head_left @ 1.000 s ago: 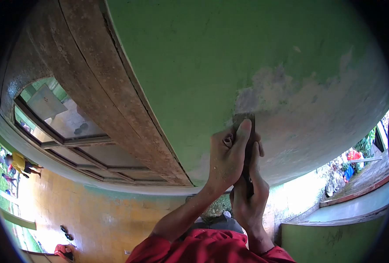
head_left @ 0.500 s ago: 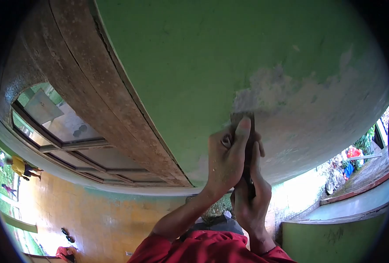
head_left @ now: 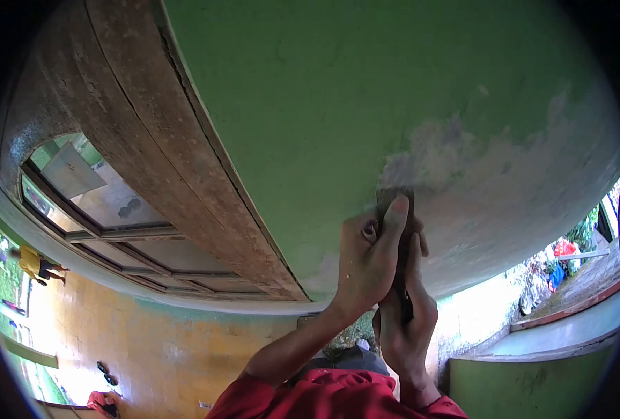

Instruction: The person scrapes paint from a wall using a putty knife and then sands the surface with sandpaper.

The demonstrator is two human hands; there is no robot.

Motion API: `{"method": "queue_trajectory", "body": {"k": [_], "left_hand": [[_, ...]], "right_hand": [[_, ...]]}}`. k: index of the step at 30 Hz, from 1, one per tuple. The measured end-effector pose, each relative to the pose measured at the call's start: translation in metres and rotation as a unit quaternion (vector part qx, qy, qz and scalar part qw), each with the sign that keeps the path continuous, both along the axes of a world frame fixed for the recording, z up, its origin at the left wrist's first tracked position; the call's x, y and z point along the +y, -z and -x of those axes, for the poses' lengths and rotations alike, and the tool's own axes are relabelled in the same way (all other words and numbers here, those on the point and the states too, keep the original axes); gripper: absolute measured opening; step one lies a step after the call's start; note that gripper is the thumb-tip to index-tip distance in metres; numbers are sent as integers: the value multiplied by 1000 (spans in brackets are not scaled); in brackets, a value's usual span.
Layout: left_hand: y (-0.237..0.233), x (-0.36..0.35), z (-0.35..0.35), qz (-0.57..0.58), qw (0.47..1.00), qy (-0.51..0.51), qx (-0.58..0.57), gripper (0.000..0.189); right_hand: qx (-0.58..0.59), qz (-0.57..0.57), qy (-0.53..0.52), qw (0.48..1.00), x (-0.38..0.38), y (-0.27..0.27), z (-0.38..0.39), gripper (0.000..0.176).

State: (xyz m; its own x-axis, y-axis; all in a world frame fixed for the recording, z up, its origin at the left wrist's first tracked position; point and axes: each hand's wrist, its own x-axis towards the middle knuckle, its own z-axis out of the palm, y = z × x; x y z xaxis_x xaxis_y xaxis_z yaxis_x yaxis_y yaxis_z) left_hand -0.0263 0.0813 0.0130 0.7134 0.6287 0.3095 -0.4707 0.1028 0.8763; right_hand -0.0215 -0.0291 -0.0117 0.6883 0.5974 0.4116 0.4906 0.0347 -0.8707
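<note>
The left hand [head_left: 366, 262] and the right hand [head_left: 406, 325] are both holding a scraper [head_left: 394, 197] against a green wall [head_left: 324, 91]. The left hand is sitting farther up the tool, its grip wrapping around the shaft while one long finger is lying flat along the back of the blade and pressing it to the wall. The right hand is sitting just behind and nearer, its grip closing tightly around the dark handle, so the two hands are touching one another. The blade's far edge is meeting the wall at the lower left corner of a bare grey patch [head_left: 484, 167], where the green paint is missing and pale plaster is showing. To the left of the hands a worn brown wooden frame [head_left: 163, 140] is running along the wall, and beyond it a glazed door or window [head_left: 107, 199] is showing. A yellow tiled floor [head_left: 149, 335] is lying at the lower left, where another person in a yellow shirt [head_left: 31, 262] is standing well apart from the hands. Red sleeves [head_left: 338, 398] are covering the arms at the near edge, and a low green wall [head_left: 526, 377] is standing at the near right.
</note>
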Motion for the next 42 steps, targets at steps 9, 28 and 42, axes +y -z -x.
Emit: {"method": "queue_trajectory", "body": {"k": [9, 28, 42], "left_hand": [[-8, 1, 4, 13, 1000, 13, 23, 46], [-20, 2, 5, 9, 1000, 24, 15, 46], [-27, 5, 2, -9, 1000, 18, -17, 46]], "right_hand": [[40, -3, -16, 999, -3, -7, 1, 63], [89, -1, -24, 996, -4, -25, 6, 65], [78, -25, -32, 996, -3, -24, 3, 66]]}}
